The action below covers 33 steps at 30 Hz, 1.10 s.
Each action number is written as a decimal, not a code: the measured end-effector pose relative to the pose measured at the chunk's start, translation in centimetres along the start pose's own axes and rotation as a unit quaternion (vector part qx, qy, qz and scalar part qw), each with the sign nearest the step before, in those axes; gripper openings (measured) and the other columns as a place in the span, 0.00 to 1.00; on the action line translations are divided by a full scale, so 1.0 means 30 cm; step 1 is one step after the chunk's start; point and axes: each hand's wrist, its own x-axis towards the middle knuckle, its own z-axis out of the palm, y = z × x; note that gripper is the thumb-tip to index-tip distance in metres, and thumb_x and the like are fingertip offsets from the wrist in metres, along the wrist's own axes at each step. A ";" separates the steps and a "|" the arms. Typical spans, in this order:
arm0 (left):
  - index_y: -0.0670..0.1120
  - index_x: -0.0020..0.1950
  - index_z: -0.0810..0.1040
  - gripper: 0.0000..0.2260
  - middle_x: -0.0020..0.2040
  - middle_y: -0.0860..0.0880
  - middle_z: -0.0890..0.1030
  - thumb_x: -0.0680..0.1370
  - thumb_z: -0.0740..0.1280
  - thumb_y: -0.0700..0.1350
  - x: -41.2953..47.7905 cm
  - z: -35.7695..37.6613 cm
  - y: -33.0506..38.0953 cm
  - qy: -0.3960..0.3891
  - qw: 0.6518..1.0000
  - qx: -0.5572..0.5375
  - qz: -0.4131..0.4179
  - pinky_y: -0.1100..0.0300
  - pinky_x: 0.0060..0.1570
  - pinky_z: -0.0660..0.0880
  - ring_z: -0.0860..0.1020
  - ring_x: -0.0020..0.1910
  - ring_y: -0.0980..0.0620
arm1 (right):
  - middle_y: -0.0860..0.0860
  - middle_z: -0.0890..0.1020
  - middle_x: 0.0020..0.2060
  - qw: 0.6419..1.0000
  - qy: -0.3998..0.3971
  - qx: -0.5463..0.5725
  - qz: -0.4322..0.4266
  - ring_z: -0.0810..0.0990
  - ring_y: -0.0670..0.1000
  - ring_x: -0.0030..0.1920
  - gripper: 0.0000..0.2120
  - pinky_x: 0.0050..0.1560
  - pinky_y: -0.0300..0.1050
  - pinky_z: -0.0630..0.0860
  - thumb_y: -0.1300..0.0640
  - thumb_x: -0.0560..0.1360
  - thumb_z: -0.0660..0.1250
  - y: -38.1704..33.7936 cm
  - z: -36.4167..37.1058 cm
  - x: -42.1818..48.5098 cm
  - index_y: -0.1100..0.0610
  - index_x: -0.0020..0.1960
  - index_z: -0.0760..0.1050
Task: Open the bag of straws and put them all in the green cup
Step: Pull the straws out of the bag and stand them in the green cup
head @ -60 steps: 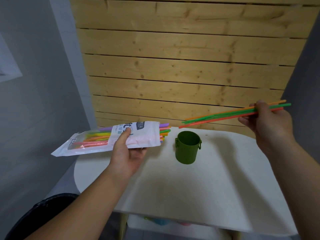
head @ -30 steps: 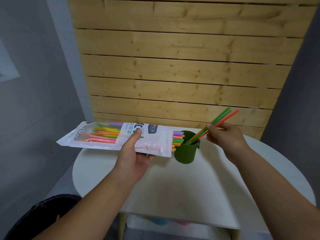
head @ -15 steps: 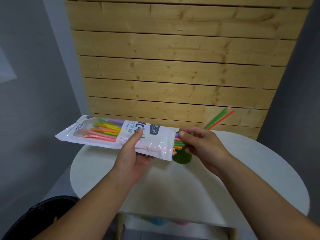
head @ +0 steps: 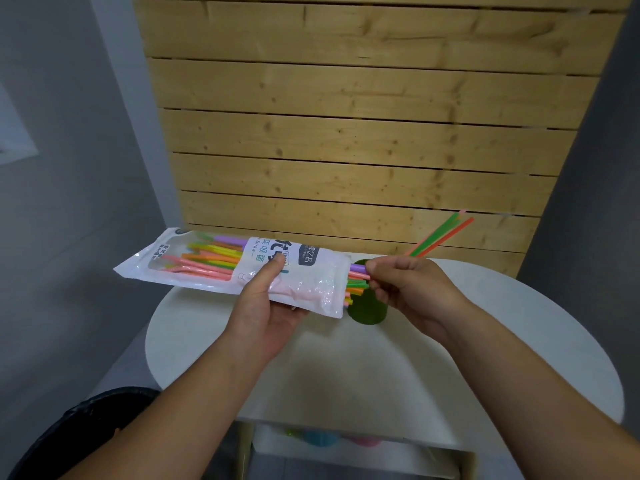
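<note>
My left hand grips the straw bag; my right hand pinches straw ends at its mouth, by the green cup. If I yank, straws may scatter or topple the cup.

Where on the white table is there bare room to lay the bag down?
Bare table shows nearer than the green cup and along the right rim. Crowded at the cup, where bag, straws and right hand meet.

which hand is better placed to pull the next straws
Right: right hand pinches the colourful plastic straws poking from the white plastic bag, by the green cup; left hand only holds the bag.
</note>
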 end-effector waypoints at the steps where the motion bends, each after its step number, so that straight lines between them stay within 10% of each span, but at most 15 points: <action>1: 0.50 0.59 0.78 0.11 0.50 0.44 0.88 0.78 0.71 0.41 0.002 -0.002 0.005 0.004 1.000 -0.008 -0.001 0.39 0.59 0.78 0.85 0.55 0.43 | 0.56 0.82 0.37 1.000 0.003 0.010 0.000 0.80 0.47 0.36 0.03 0.34 0.37 0.78 0.63 0.76 0.71 -0.004 -0.011 0.002 0.62 0.47 0.84; 15: 0.48 0.61 0.79 0.12 0.53 0.45 0.88 0.78 0.71 0.41 0.012 -0.014 0.026 0.014 0.999 -0.048 0.009 0.43 0.56 0.80 0.87 0.52 0.45 | 0.52 0.78 0.41 0.997 -0.045 0.039 0.054 0.74 0.47 0.35 0.25 0.37 0.43 0.71 0.34 0.69 0.71 0.072 0.081 -0.030 0.54 0.53 0.79; 23: 0.48 0.64 0.78 0.15 0.56 0.44 0.87 0.78 0.71 0.41 0.006 -0.021 -0.003 0.009 0.998 -0.063 -0.001 0.44 0.52 0.82 0.86 0.53 0.44 | 0.51 0.72 0.31 0.983 0.064 0.169 0.014 0.68 0.47 0.32 0.13 0.37 0.43 0.67 0.50 0.82 0.63 0.049 0.142 -0.018 0.56 0.41 0.74; 33: 0.49 0.64 0.77 0.16 0.55 0.44 0.87 0.77 0.72 0.40 0.007 -0.014 -0.011 0.016 0.997 -0.077 -0.004 0.43 0.50 0.83 0.86 0.53 0.43 | 0.52 0.79 0.32 0.976 0.078 0.202 -0.017 0.79 0.45 0.33 0.10 0.41 0.39 0.77 0.54 0.79 0.68 0.010 0.109 -0.041 0.61 0.50 0.78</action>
